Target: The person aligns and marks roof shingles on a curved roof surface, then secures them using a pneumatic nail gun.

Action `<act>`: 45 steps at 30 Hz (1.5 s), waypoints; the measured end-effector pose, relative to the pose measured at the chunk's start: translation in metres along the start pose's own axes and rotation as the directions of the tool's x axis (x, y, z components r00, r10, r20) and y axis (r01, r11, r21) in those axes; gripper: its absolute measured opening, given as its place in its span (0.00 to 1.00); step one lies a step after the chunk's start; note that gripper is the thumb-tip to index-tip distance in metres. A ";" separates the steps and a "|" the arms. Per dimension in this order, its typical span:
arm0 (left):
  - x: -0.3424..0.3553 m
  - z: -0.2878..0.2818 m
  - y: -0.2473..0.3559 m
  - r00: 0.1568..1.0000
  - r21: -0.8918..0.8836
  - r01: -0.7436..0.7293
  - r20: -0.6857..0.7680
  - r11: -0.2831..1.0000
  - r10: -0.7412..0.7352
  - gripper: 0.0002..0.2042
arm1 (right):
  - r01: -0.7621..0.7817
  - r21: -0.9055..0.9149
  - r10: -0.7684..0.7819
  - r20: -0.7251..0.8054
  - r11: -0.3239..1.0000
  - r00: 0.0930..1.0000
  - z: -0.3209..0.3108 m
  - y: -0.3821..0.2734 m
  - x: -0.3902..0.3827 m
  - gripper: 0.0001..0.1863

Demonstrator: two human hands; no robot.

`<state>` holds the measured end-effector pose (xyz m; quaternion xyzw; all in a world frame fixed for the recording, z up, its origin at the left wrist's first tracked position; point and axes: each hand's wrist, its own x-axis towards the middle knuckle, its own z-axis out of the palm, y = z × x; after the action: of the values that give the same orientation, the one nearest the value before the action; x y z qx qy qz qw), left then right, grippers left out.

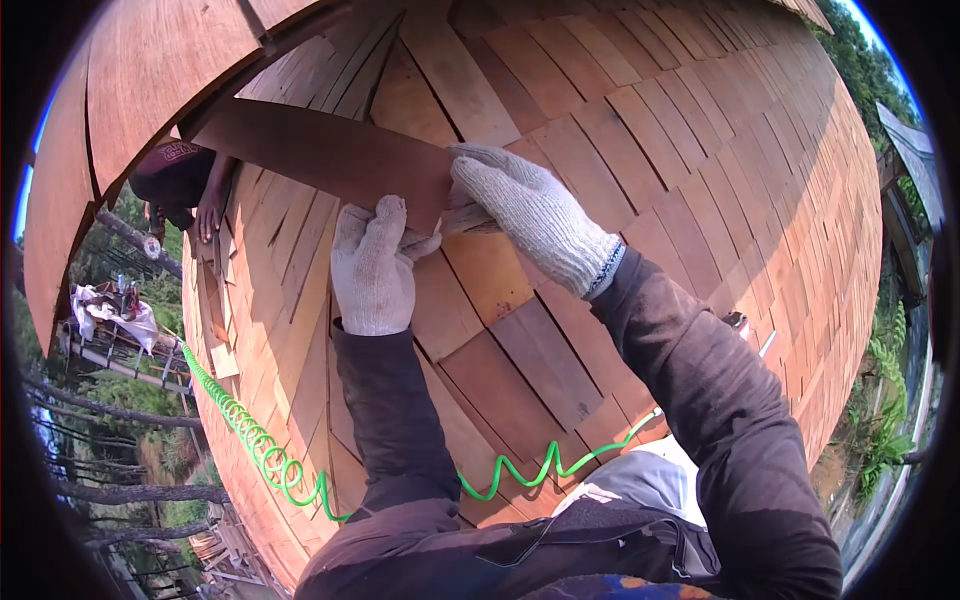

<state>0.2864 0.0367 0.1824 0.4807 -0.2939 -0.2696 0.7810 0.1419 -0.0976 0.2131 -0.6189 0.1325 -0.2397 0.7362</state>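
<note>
Patterned cloth lies nearest the camera at the lower edge, below the dark jacket. Both hands wear pale knitted gloves. Left hand: fingers grasp the lower edge of the brown wooden board, close to its near end. Right hand: grips the same board at its right end. Board position: in front of the shingled surface, extending to the upper left toward the curved wooden overhang. Green coiled hose crosses the shingles below the hands. Another person's hand rests at the left edge of the shingles.
</note>
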 end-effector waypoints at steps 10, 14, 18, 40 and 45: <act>-0.002 0.018 -0.023 0.975 0.315 0.100 0.158 0.944 -0.156 0.07 | -0.137 -0.014 0.132 -0.181 0.991 0.975 -0.026 0.026 -0.016 0.30; -0.004 0.034 -0.028 0.959 0.532 0.135 0.142 0.836 -0.245 0.11 | -0.171 0.184 0.190 -0.091 0.968 0.978 -0.054 0.057 -0.020 0.24; -0.011 0.048 -0.018 0.965 0.508 0.202 0.044 0.837 -0.259 0.15 | -0.232 0.269 0.271 -0.119 0.935 0.955 -0.068 0.067 -0.019 0.23; 0.251 0.050 0.010 0.844 0.984 -0.115 0.024 0.137 0.536 0.35 | -0.176 0.417 0.262 -0.159 0.892 0.952 -0.069 0.074 -0.024 0.28; 0.236 0.061 0.012 0.843 0.969 -0.100 -0.039 0.228 0.536 0.30 | -0.107 0.574 0.211 -0.118 0.812 0.970 -0.080 0.078 -0.017 0.29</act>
<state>0.4051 -0.1608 0.2624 0.8117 -0.3364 0.2196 0.4240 0.1033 -0.1472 0.1201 -0.3370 0.1720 -0.2592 0.8886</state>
